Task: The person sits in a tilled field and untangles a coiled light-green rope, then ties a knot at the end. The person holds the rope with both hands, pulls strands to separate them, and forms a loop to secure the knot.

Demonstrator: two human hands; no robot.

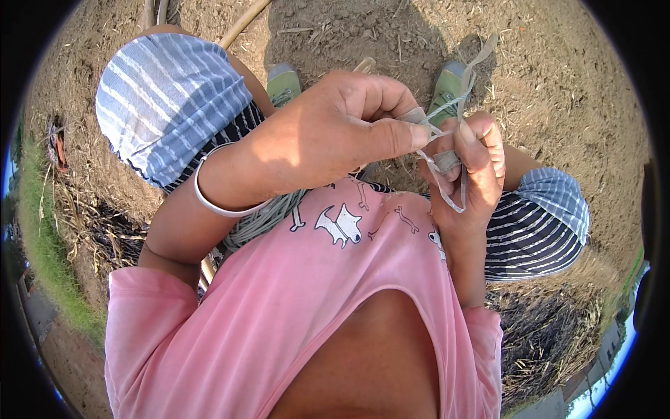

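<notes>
Two bare hands are shown close together in front of a pink shirt (314, 314). Between them is held one length of pale string (450, 105), by which a loop is formed below the fingertips and a loose end is sent upward, past the green shoe on the right (442, 89). By the left hand (328, 133) the string is pinched between thumb and forefinger; by the right hand (474, 167), thumb raised and fingers curled, it is gripped just beside. Whether a knot is made cannot be told. One white bracelet (218, 211) is worn on the left forearm. One coil of grey-green cord (255, 229) is seen at the waist, partly hidden by that forearm. Two knees are covered in blue-and-white striped cloth (171, 91). One wooden stick (244, 22) is laid on brown soil (565, 91); dry straw (544, 342) is scattered at the lower right.
</notes>
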